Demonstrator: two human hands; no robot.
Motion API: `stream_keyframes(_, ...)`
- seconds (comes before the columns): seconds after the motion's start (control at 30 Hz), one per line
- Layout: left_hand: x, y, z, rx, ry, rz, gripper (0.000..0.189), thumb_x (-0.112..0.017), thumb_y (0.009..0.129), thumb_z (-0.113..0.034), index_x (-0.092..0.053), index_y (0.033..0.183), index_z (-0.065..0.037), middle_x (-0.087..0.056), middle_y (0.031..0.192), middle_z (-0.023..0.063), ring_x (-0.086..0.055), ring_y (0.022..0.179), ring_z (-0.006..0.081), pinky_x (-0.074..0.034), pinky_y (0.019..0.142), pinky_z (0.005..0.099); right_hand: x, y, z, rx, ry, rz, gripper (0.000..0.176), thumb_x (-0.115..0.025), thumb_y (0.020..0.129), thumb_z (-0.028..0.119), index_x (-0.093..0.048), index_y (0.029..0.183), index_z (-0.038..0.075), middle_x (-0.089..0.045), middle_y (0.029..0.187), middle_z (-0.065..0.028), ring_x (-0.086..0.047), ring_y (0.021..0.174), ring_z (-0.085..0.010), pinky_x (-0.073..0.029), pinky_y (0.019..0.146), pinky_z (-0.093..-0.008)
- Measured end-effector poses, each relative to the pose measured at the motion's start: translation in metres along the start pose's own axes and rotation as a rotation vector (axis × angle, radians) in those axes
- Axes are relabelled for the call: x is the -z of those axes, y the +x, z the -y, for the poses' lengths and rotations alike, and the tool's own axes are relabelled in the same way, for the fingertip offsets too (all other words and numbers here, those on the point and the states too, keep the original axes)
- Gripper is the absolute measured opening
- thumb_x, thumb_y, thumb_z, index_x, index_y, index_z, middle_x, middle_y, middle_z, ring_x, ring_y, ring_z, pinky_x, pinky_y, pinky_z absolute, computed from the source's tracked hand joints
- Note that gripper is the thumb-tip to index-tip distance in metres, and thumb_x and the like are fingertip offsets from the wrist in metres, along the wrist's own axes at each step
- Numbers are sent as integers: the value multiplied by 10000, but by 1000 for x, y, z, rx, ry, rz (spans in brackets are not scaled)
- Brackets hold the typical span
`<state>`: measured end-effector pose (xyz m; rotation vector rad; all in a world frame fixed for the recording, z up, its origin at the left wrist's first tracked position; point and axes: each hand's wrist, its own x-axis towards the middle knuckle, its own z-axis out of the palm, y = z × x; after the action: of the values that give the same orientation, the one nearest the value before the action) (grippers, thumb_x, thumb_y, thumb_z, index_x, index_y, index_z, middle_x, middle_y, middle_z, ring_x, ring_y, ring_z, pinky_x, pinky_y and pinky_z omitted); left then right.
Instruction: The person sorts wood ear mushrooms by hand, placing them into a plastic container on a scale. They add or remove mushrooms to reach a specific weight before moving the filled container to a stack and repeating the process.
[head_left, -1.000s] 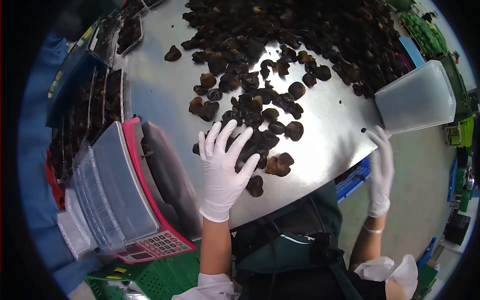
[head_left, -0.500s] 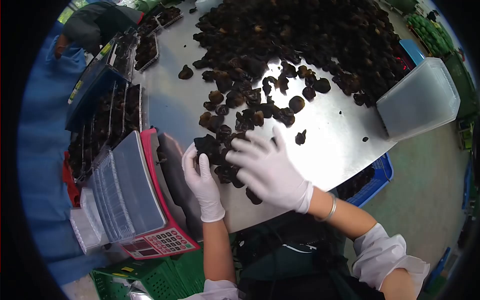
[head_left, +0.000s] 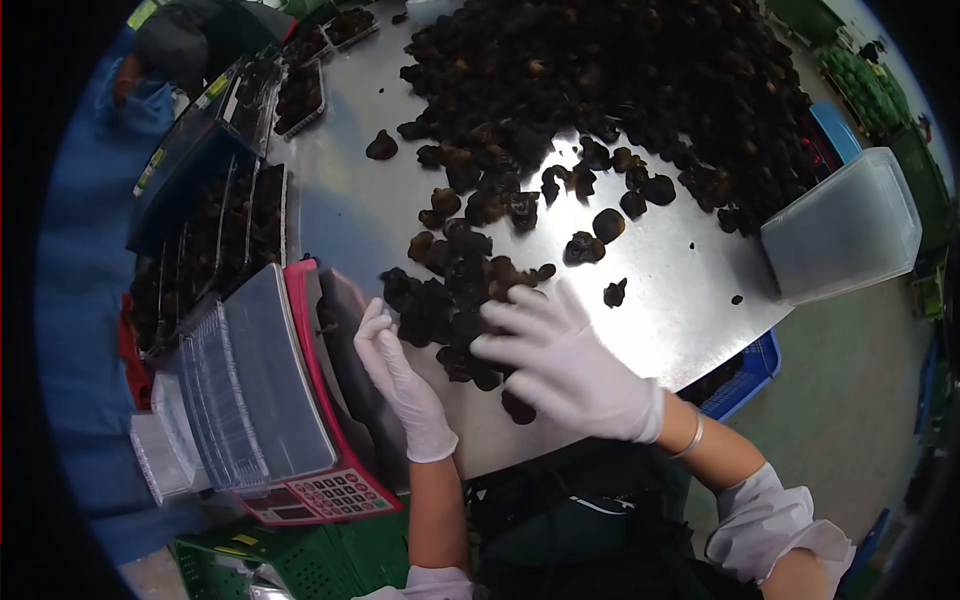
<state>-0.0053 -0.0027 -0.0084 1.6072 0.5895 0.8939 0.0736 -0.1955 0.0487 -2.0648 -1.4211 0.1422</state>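
Dark brown, ruffled pieces that look like wood ear mushrooms [head_left: 440, 300] lie in a loose cluster on the metal table [head_left: 345, 190]. My left hand [head_left: 405, 390], in a white glove, stands on edge at the cluster's left side, its fingers extended close together and holding nothing visible. On the other side my right hand [head_left: 575, 365], also gloved, is over the cluster's right edge with its fingers spread. It is slightly blurred, and its fingertips touch or nearly touch the mushrooms. A much larger mushroom heap [head_left: 600, 70] covers the far part of the table.
At my left is a pink-edged scale [head_left: 345, 490] with a keypad, and clear plastic trays [head_left: 215, 400] rest on it. Filled trays [head_left: 265, 215] line the left edge. A translucent plastic tub [head_left: 850, 230] stands at right. Below are a blue basket [head_left: 765, 355] and a green crate [head_left: 300, 560].
Mushroom pieces between my hands have bunched more closely together. My right hand has shifted slightly right and down, my left slightly down. The view has tilted a little.
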Motion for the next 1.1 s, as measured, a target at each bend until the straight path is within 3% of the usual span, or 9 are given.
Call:
stream_keyframes(0.17,0,-1,-6,73,-10,37,206,-522,1044,-194,-512,1190,-50,-401,1502,179,-428,1353,272,-299,1185,428,10,-11,-60,-313,71,-345,406,-595,930,167,-571,1313,37,-480,1404,-215,-423,1319,-417,-318,1120,-522)
stream_keyframes(0.23,0,-2,-6,79,11,49,218,-539,1031,-175,-507,1205,-49,-391,1507,179,-431,1351,270,-302,1184,429,-6,-9,-67,-378,-256,-439,438,-609,920,187,-548,1320,18,-480,1393,-234,-427,1294,-437,-337,1108,-504)
stream_keyframes(0.43,0,-3,-12,-108,152,33,234,-559,1005,-141,-550,1213,-34,-436,1463,188,-449,1337,290,-329,1161,438,-23,6,-28,-63,64,-121,401,-606,937,195,-573,1311,55,-451,1456,-221,-441,1296,-435,-351,1112,-521)
stream_keyframes(0.53,-9,13,-29,-340,256,36,223,-583,972,-119,-635,1168,-26,-553,1369,171,-498,1305,325,-369,1127,448,-11,15,-49,-82,169,-275,313,-582,946,143,-618,1248,67,-530,1399,-182,-477,1272,-400,-359,1114,-492)
stream_keyframes(0.67,-40,55,-34,-503,534,456,268,-599,936,-67,-700,1184,-61,-655,1276,126,-511,1322,325,-361,1140,414,-3,36,-72,-373,374,-345,272,-527,916,-8,-633,1163,30,-612,1122,-187,-583,1100,-369,-466,980,-420)
stream_keyframes(0.8,-50,67,-8,-398,695,556,313,-631,919,-135,-665,1229,-107,-657,1255,96,-540,1271,314,-291,1175,489,-28,23,-61,-256,238,-209,367,-524,912,19,-596,1267,80,-604,1053,-181,-608,999,-376,-501,864,-446)
stream_keyframes(0.97,-25,48,-4,-438,782,477,158,-644,856,-103,-639,1014,-105,-638,1023,56,-584,1069,290,-271,1172,518,-14,11,-51,-50,295,-6,298,-536,959,108,-631,1240,78,-636,1020,-189,-633,978,-348,-517,851,-423)
stream_keyframes(1.07,-13,43,-5,-420,746,420,155,-621,839,-100,-657,990,-108,-627,1029,73,-564,1058,307,-295,1153,516,1,23,-74,-389,786,44,258,-566,968,163,-661,1183,56,-671,1015,-181,-646,993,-334,-523,869,-408)
stream_keyframes(1.1,-12,42,-4,-416,750,417,155,-621,839,-100,-657,990,-108,-627,1029,73,-564,1058,307,-295,1153,516,1,34,-87,-319,585,-55,250,-580,965,178,-667,1161,49,-685,1018,-169,-651,999,-323,-527,867,-399)
